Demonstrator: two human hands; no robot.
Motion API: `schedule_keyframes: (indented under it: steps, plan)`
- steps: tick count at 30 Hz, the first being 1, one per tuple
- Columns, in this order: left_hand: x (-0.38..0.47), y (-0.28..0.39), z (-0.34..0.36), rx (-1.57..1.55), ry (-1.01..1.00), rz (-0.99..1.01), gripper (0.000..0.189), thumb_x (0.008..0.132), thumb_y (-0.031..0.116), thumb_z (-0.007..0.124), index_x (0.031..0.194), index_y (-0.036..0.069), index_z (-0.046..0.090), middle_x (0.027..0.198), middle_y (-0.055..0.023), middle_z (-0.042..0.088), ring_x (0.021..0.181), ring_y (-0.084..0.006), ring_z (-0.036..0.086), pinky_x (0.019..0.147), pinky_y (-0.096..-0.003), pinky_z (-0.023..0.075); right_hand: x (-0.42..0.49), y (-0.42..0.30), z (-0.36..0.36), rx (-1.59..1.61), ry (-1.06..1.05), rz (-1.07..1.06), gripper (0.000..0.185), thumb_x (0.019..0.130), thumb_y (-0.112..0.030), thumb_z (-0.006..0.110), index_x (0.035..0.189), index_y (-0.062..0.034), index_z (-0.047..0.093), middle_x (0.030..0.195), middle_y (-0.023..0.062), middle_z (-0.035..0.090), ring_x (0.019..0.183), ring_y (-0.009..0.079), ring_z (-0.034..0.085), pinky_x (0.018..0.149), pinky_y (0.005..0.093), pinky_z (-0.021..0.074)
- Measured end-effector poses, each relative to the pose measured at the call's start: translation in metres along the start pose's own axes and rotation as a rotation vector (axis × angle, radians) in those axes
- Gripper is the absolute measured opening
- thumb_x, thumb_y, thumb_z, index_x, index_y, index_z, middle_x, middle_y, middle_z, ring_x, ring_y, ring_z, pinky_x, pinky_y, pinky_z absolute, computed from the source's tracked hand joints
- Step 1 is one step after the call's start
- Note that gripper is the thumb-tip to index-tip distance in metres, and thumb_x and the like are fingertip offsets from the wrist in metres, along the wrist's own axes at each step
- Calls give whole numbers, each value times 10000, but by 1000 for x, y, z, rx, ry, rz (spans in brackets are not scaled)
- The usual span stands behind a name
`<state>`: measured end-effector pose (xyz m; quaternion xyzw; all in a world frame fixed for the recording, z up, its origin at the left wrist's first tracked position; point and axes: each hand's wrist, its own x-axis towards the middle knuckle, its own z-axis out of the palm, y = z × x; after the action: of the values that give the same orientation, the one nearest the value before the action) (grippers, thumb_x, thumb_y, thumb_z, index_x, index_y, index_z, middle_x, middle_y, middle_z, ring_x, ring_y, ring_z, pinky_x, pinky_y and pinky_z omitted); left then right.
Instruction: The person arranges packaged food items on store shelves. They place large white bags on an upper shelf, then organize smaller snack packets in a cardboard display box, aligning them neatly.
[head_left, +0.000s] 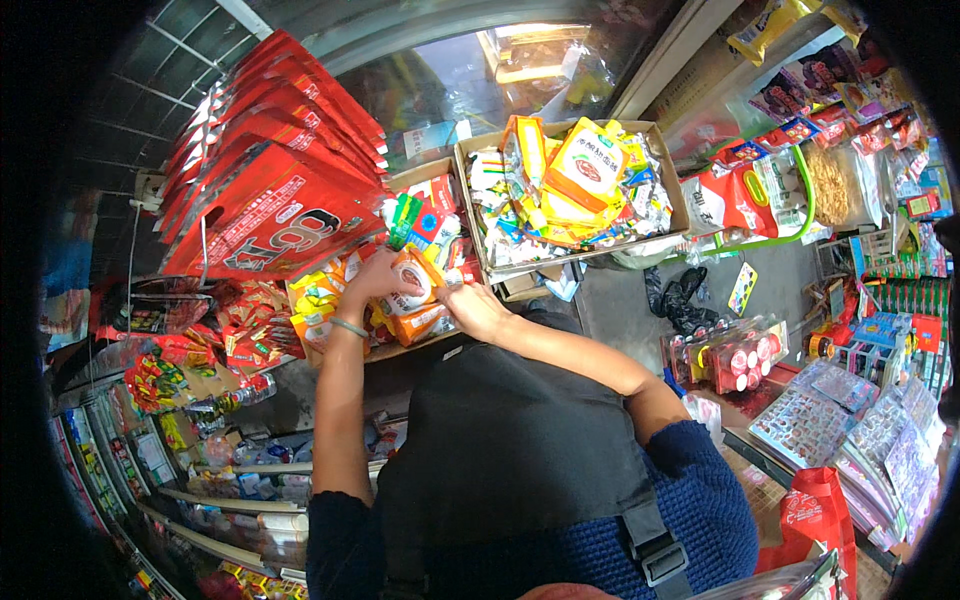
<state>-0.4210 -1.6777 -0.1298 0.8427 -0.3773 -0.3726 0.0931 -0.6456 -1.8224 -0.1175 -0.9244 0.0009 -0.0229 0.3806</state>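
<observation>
My left hand (375, 276) reaches into a cardboard box (390, 350) of snack packets, its fingers on the left side of an orange and white packet (411, 274). At the right side of that packet is my right hand (474, 309), fingers bent against its edge. Both hands appear to grip the packet, though some fingertips are hidden. A second orange packet (424, 321) lies just below it. Yellow and orange packets (315, 292) fill the left of the box, and green and red ones (427, 214) lie behind. A bracelet circles the left wrist.
Red printed bags (277, 217) hang from a wire rack over the box's left part. Another cardboard box (574, 259) of yellow and white packets adjoins at the right. A green-rimmed basket (808, 187) stands farther right. Shelves of goods (247, 469) are at lower left, sticker sheets (814, 412) at right.
</observation>
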Motion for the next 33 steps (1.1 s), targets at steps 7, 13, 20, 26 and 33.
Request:
schedule_keyframes:
  steps: [7,13,20,26,33]
  plan:
    - [-7,6,20,11,234,85,721,593,506,909,1167,102,743,1156,-217,590,1135,-394,584,975,-452,488,-23,-35,-55,83,346,-114,222,745,48,608,954,-26,614,841,180,651,785,401,683,666,492,558]
    - [-4,-4,16,-173,-111,17,765,641,546,885,1241,107,704,1138,-206,708,1109,-376,664,939,-443,516,-77,-21,-159,114,629,247,62,831,-17,727,823,6,670,750,109,669,679,209,659,626,335,515]
    - [-46,27,22,72,445,351,682,648,562,874,1079,52,735,1072,-143,633,1116,-336,545,960,-458,440,-101,90,-251,-345,568,362,88,872,-53,705,953,-32,731,866,166,701,786,330,682,724,410,529]
    - [-98,79,-6,-758,511,250,446,774,238,872,1124,10,714,1087,-87,732,978,-213,701,884,-345,551,-90,153,-214,-363,918,428,270,936,-52,651,1200,-77,702,1046,146,657,936,302,641,831,406,518]
    - [-25,163,-15,-1653,407,327,333,972,224,715,1250,50,656,1025,-34,720,859,-122,701,792,-279,572,-106,122,-150,-103,1257,438,421,849,85,526,1232,-10,672,1204,169,661,1131,309,612,939,374,490]
